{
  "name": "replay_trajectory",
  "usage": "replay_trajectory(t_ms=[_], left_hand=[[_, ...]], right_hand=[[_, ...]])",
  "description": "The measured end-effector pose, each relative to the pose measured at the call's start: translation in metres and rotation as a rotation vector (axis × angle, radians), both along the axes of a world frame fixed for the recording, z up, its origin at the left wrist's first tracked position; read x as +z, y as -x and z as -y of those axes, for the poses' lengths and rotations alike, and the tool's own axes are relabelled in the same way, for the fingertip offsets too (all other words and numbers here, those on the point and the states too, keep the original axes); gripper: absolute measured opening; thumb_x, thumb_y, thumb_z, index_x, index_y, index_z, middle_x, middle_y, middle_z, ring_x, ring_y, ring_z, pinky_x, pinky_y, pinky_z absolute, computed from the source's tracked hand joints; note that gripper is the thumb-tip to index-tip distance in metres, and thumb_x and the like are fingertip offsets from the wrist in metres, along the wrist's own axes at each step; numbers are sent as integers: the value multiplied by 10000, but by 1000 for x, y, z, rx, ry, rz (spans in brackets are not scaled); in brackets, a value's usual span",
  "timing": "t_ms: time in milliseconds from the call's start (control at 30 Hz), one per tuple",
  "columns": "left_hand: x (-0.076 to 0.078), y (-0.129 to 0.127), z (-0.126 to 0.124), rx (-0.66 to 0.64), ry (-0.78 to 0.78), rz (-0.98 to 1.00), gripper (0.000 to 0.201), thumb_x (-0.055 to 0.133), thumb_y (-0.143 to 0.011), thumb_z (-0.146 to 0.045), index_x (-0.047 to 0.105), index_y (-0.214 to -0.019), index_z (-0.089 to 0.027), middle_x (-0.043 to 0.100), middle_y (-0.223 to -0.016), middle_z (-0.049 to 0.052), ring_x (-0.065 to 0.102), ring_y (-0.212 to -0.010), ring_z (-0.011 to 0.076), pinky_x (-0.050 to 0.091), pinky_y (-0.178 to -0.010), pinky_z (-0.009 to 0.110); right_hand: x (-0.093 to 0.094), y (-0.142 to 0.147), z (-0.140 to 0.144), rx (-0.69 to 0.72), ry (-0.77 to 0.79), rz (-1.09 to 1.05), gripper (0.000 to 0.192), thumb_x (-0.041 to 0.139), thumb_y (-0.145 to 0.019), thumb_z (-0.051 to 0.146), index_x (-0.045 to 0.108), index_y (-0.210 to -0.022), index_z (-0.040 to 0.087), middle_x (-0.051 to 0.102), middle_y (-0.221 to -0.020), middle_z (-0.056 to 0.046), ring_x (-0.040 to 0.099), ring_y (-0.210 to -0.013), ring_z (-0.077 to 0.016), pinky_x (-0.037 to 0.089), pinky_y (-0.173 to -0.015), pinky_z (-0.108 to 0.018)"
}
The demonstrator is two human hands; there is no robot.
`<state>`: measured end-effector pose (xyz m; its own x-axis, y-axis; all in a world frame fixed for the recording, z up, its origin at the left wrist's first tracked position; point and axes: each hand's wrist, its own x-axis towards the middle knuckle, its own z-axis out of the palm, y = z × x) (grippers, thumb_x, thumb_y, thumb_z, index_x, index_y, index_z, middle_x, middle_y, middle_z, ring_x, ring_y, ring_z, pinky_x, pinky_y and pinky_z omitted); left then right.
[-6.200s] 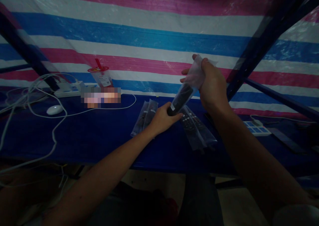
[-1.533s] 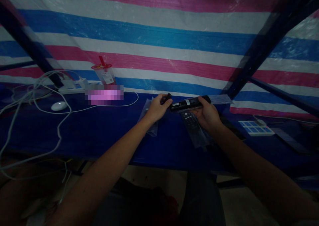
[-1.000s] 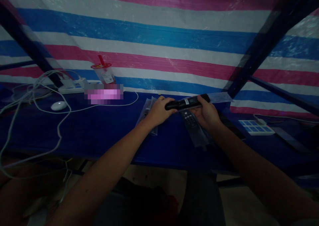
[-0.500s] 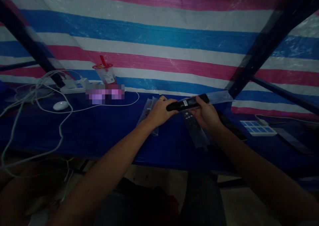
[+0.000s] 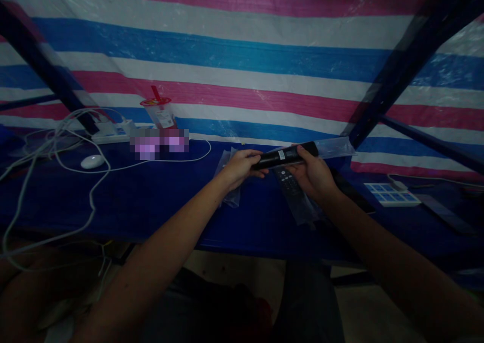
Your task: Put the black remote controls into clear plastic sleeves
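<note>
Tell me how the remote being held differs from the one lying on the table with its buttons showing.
The held remote is lifted, while the lying remote rests on the table.
The held remote shows a side with a white label; the lying remote shows buttons.
The held remote runs nearly sideways; the lying remote slants toward the table's near edge.
Both are dark, with clear plastic around at least part of them.

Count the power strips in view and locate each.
2. One power strip sits left of the red-lidded cup; the other power strip lies right of the right hand. Arms may hide more.
</note>
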<state>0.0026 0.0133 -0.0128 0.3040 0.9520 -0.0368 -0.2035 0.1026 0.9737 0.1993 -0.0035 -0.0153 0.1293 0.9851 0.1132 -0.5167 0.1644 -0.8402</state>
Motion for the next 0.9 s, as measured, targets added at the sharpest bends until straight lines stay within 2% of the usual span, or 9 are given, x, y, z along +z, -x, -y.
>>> replay_trajectory(t_ms=[133,267,533,733,900], left_hand=[[-1,2,-1,0,56,33,141,565,-929,-81,633,-1050,-57,724,-844,144,738,-695,197,582,-673,311],[-3,3,-2,-23,45,49,96,604,-909,-74,654,-987,-53,724,-844,149,734,-696,187,567,-654,290],[-5,4,-2,1,27,52,52,637,-890,-83,652,-939,-75,716,-820,123,726,-677,173,546,-624,273],[-1,3,0,10,51,34,67,628,-883,-83,624,-949,-91,710,-804,118,728,-670,191,556,-640,289],[7,4,0,78,72,75,60,548,-886,-81,600,-910,-101,691,-792,134,715,-628,206,566,-605,318]], right_hand=[[1,0,1,14,-1,16,80,681,-893,236,649,-944,182,729,-942,-64,717,-940,-222,592,-894,-439],[-1,-1,1,26,-24,26,84,697,-885,243,654,-937,192,727,-956,-58,714,-944,-219,589,-915,-438],[-4,-1,-1,36,-52,23,136,747,-841,268,643,-906,212,718,-934,-32,709,-932,-219,592,-918,-445],[-6,-1,-2,57,-55,40,139,743,-852,293,643,-903,211,719,-942,-39,705,-917,-218,592,-904,-436],[-7,2,-3,74,-36,7,274,656,-920,473,644,-937,201,735,-955,-79,719,-932,-258,601,-883,-468]])
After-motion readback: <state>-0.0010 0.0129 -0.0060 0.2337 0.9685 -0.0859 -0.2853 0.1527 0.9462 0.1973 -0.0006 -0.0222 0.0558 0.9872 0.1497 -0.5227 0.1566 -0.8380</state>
